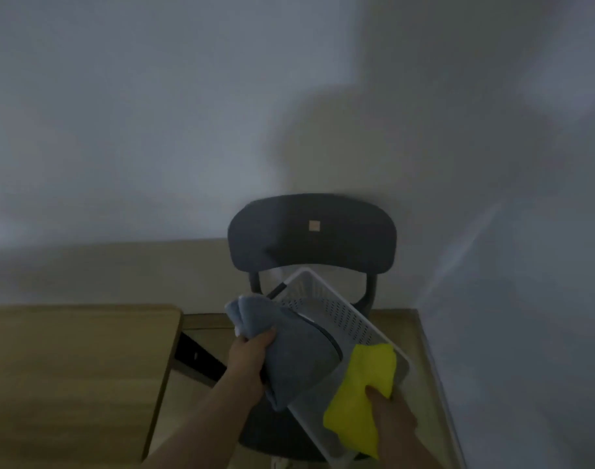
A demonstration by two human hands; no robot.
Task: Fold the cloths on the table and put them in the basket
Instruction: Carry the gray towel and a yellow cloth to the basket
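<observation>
Head view — grey cloth (289, 353) at basket (336, 309) (chair label (314, 226) illegible)

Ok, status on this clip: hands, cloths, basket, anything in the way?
Left hand grips grey cloth, right hand grips yellow cloth. Both cloths at white basket, tilted over dark chair, not yet released. Nothing blocking basket.

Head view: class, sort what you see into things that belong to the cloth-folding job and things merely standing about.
Job: grey-blue cloth in the left hand; yellow cloth in the right hand; white basket; wooden table.
Standing about: dark chair behind the basket; pale sticker on its backrest.
</observation>
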